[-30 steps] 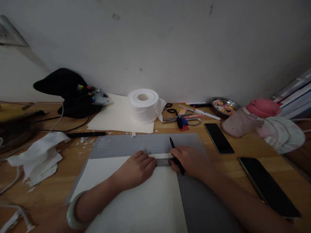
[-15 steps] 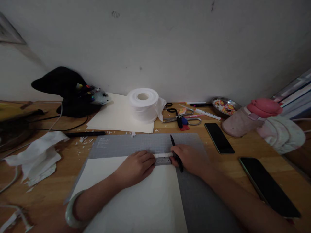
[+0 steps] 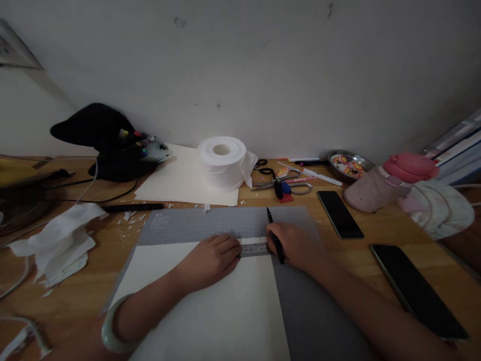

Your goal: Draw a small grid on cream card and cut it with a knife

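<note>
A large white sheet of paper (image 3: 225, 306) lies on a grey cutting mat (image 3: 308, 301). Across the paper's top edge lies a short metal ruler (image 3: 255, 249). My left hand (image 3: 216, 258), with a pale bangle (image 3: 112, 326) on its wrist, presses on the ruler's left part with its fingers together. At the ruler's right end, my right hand (image 3: 291, 245) is closed round a black pen (image 3: 277, 245), which leans across the fingers with one end pointing up and away. The fingertips under the right hand are partly hidden.
Behind the mat stand a white tissue roll (image 3: 221, 163) on paper sheets (image 3: 180, 180), scissors (image 3: 265, 185) and keys (image 3: 281, 188). Two phones (image 3: 340, 214) (image 3: 417, 291), a pink-lidded bottle (image 3: 387, 180) and a metal bowl (image 3: 349, 165) are right. Crumpled tissue (image 3: 63, 240) and a black case (image 3: 108, 140) are left.
My right hand has shifted slightly right and up with the black pen, and a bit more of the ruler shows. My left hand keeps its place on the ruler.
</note>
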Available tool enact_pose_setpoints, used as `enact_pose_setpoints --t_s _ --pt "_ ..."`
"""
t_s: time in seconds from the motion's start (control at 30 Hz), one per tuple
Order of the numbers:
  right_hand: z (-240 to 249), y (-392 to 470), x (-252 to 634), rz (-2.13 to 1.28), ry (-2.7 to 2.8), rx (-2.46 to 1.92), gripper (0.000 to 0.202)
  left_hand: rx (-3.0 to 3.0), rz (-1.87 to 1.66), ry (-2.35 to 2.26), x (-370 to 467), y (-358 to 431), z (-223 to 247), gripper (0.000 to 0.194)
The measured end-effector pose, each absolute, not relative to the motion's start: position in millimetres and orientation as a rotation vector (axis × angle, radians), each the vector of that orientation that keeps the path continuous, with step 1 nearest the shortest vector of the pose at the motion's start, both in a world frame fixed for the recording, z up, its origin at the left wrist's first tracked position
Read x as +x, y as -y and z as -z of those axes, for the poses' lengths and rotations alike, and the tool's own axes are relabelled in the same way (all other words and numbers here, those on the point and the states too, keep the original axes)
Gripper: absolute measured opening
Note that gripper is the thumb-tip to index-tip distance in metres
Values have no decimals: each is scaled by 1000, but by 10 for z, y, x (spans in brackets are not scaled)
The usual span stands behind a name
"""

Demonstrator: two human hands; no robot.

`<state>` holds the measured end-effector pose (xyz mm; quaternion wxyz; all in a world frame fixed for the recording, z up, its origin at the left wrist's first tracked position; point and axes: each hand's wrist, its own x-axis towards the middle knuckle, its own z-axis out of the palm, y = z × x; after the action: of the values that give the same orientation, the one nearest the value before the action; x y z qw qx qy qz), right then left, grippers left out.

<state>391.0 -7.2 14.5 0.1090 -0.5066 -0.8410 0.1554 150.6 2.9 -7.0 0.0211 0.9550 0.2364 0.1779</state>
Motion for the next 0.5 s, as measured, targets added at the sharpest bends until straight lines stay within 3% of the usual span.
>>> enact_pose_setpoints --t_s 0.5 --pt "-141 68 3917 -542 2418 -1484 8 2978 -543 -747 1512 -40 65 20"
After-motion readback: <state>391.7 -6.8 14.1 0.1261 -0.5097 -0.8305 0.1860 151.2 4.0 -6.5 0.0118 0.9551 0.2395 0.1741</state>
